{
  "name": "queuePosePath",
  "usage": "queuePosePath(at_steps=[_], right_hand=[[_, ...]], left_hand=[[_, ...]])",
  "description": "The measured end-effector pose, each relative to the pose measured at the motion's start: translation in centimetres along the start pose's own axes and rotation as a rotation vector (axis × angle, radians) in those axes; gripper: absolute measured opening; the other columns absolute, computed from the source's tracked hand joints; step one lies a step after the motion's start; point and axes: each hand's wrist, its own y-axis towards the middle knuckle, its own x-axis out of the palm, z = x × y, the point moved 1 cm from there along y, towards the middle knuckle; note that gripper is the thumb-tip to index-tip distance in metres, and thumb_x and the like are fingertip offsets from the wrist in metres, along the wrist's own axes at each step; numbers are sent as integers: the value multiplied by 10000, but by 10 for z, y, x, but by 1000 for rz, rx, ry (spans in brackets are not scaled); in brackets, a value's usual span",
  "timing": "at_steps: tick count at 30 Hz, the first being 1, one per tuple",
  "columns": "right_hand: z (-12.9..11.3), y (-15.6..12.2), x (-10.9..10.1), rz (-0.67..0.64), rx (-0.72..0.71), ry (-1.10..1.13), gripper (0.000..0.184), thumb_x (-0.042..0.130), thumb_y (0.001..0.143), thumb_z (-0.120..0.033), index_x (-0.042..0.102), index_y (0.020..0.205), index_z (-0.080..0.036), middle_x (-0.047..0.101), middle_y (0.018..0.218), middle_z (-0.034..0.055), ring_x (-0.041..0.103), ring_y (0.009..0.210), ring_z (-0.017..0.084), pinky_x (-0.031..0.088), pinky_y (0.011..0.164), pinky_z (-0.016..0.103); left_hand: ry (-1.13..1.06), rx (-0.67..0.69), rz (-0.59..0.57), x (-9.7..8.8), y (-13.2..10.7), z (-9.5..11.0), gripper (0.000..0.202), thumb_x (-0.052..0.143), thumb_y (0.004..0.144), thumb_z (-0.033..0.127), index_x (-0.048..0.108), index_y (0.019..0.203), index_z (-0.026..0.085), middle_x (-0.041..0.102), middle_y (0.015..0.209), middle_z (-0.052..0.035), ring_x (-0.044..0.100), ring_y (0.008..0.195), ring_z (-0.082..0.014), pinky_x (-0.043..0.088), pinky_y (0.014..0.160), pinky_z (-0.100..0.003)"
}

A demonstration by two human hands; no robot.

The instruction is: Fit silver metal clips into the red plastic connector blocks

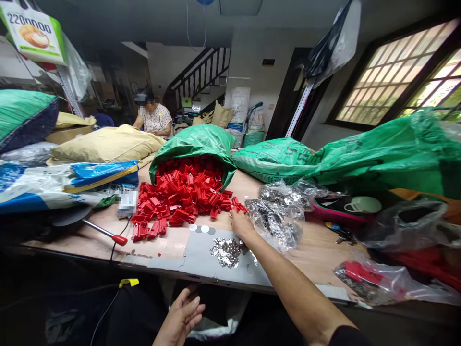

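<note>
My right hand [242, 223] reaches over the table to the right edge of a heap of red plastic parts [180, 192]. Its fingers are closed at a few red parts [238, 205] beside the heap; the fingertips are partly hidden. Just below that hand, a pile of small shiny metal pieces [226, 252] lies on a grey sheet [198, 259]. In front of the table edge, my left hand [183, 312] hangs with its fingers apart and nothing in it. The red parts spill from the mouth of a green woven sack [201, 139].
Clear plastic bags of metal pieces [275, 221] lie right of my right hand. A red-tipped metal lever [108, 233] sticks out at left, near a cable. Green sacks [281, 156] line the right back, and a beige sack [108, 144] the left. Another person [156, 117] sits beyond.
</note>
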Motion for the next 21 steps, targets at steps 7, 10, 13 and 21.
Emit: queuePosePath(at_steps=[7, 10, 13, 21], right_hand=[[9, -16, -4, 96, -69, 119, 233, 445, 896, -170, 565, 1096, -176, 616, 965, 109, 570, 929, 217, 378, 813, 308], [8, -30, -7, 119, -125, 218, 163, 472, 863, -157, 591, 972, -176, 625, 911, 74, 565, 900, 200, 383, 808, 294], [0, -51, -10, 121, -175, 349, 139, 454, 872, -193, 580, 930, -188, 630, 873, 39, 570, 824, 169, 409, 742, 268], [-38, -146, 3, -260, -441, 908, 60, 537, 806, -180, 566, 858, -189, 590, 703, -45, 489, 582, 85, 369, 537, 173]], left_hand=[[87, 68, -56, 13, -9, 6, 576, 837, 562, 397, 637, 1055, 175, 651, 1082, -136, 687, 752, -195, 479, 689, -288], [111, 96, -173, 26, -21, 12, 486, 823, 587, 402, 675, 984, 163, 692, 960, -118, 677, 721, -178, 480, 673, -272], [83, 127, -250, 38, -35, 23, 404, 818, 611, 376, 687, 919, 151, 700, 890, -109, 675, 711, -176, 480, 671, -270], [-206, 139, -331, 59, -66, 58, 560, 688, 768, 425, 487, 1258, 243, 663, 1159, -128, 633, 1065, -276, 455, 947, -440]])
